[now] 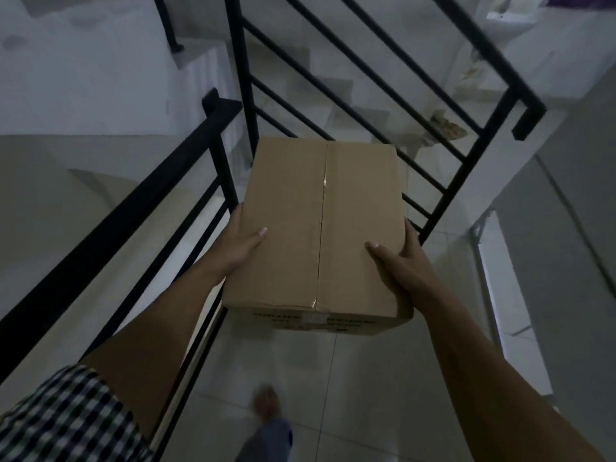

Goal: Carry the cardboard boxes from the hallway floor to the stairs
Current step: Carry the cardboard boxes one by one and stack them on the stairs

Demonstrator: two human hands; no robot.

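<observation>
A closed brown cardboard box (320, 228) with a taped centre seam hangs in the air in front of me, above the tiled floor. My left hand (241, 243) grips its left side, thumb lying on the top face. My right hand (396, 258) grips the right side, thumb on top as well. Dark print runs along the box's near face. White stairs (333, 91) rise beyond the box, behind a black railing.
A black metal railing (160, 181) runs diagonally on my left, and a second slanted railing section (433, 105) stands ahead by the stairs. Pale floor tiles (366, 378) lie below, where my foot (266, 403) shows blurred. A white wall (566, 201) closes the right side.
</observation>
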